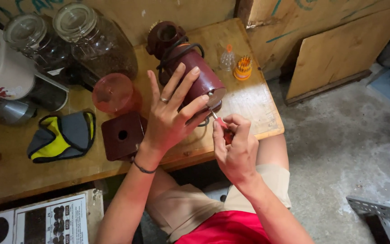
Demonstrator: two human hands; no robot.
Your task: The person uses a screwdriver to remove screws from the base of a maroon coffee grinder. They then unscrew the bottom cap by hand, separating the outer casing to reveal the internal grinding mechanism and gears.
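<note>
resting under left fingers point(183, 86), maroon grinder point(195, 72).

Both bare forearms reach up from the lower edge of the head view; the left hand point(170, 115) is spread palm-down, fingers fanned and slightly arched, thumb stretched out to the right, a ring on one finger and a thin dark band at the wrist; the right hand point(234, 147) sits just beside it, lower and to the right, curled into a loose fist, fingers folded inward, wrist bent, knuckles facing upward.
</note>
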